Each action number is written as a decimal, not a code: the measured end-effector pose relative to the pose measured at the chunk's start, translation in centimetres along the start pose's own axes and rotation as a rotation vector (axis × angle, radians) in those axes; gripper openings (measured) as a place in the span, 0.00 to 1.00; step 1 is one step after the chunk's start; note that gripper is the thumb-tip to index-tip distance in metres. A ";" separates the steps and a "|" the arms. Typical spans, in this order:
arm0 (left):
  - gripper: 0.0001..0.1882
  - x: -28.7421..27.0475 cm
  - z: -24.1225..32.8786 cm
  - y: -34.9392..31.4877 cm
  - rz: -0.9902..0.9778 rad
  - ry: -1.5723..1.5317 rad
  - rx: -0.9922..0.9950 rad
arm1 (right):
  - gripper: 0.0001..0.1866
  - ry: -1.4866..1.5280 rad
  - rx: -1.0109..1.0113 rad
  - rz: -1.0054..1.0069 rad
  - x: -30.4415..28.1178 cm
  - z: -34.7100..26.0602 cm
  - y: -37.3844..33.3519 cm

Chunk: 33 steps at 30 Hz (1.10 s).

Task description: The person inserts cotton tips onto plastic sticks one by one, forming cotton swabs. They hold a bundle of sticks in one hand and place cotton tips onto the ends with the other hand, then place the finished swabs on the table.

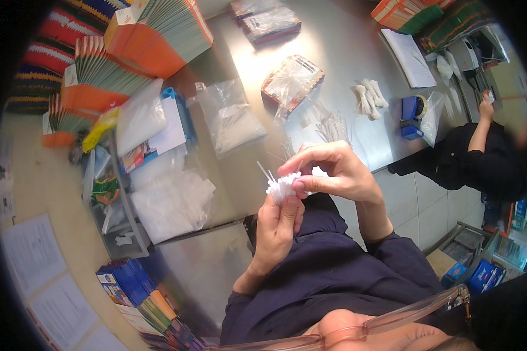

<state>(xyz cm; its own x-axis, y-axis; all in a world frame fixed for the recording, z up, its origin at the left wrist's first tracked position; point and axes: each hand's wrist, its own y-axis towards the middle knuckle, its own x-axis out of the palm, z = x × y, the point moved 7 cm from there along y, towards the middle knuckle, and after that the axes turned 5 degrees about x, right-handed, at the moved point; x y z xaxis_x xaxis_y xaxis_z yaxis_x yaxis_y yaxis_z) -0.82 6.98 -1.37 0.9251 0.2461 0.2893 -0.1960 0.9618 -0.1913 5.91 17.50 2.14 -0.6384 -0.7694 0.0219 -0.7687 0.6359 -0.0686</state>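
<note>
Yr L hand [281,221] wraps round a white bundle [283,186] of thin pcs, fingers pressed tog. on it; bundle's up in front of yr body, ends poking out above the fist. Yr R hand [339,169] has thumb + forefinger at the bundle's top, R side; can't tell if they pinch a single pc. To do it well: hold L grip firm w/o crushing, use R fingertips lightly to even the ends; a couple of pcs stand higher than the rest, so mind they don't slip out. Just beyond the grip: loose white strands [334,127]; farther out, a wrapped box [293,82] w/ print, too small to read. Far L of grip, wall sheets [32,251] w/ fine txt, illegible. Low L of grip, blue packs [123,279] w/ labels, also unreadable.
</note>
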 end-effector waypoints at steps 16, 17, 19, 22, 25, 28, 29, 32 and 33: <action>0.13 0.0 0.2 -0.6 0.036 0.110 0.085 | 0.06 0.174 0.131 0.040 -0.9 -0.8 -1.1; 0.12 0.0 0.2 -0.7 0.045 0.103 0.062 | 0.07 0.164 0.132 0.063 -1.1 -0.8 -1.3; 0.12 -0.1 0.2 -0.9 0.072 0.038 0.017 | 0.09 0.146 0.119 0.088 -1.4 -0.6 -1.5; 0.11 0.6 0.5 -0.9 0.017 0.014 0.033 | 0.10 -0.013 0.023 0.052 -0.9 -0.7 -1.5; 0.12 0.6 0.7 -0.8 -0.003 0.009 0.055 | 0.08 0.056 0.058 0.064 -0.7 -0.2 -1.9; 0.13 0.4 0.6 -0.9 0.048 0.050 0.076 | 0.07 -0.057 0.043 0.085 -0.7 -0.6 -2.2; 0.13 0.4 0.6 -0.9 0.054 0.074 0.089 | 0.07 -0.119 0.016 0.098 -0.6 -0.9 -2.3; 0.13 0.4 0.6 -0.9 0.073 0.102 0.104 | 0.06 -0.097 0.066 0.133 -0.6 -0.7 -2.2; 0.13 0.4 0.5 -0.9 0.082 0.081 0.091 | 0.06 -0.080 0.061 0.139 -0.5 -0.7 -2.2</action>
<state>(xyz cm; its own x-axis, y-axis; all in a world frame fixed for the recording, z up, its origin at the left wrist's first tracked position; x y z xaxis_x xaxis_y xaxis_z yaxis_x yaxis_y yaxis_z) -0.47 6.22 -0.59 0.9273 0.3174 0.1984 -0.2974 0.9466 -0.1242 7.91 16.56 2.96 -0.7313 -0.6782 -0.0718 -0.6678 0.7335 -0.1263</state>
